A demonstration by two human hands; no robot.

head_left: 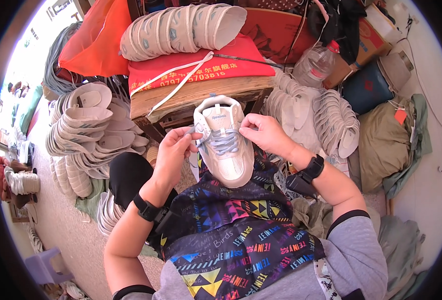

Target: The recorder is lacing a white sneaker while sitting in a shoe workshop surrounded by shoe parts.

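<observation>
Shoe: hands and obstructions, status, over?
Left hand pinching blue-grey lace. Right hand at shoe, right lacing edge. Toe points toward wearer. Lacing unobstructed.

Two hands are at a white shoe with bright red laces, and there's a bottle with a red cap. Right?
Not quite: the laces are greyish blue, not bright red, as the head view shows. The left hand and right hand are at a white shoe, and the bottle has a red cap.
</observation>
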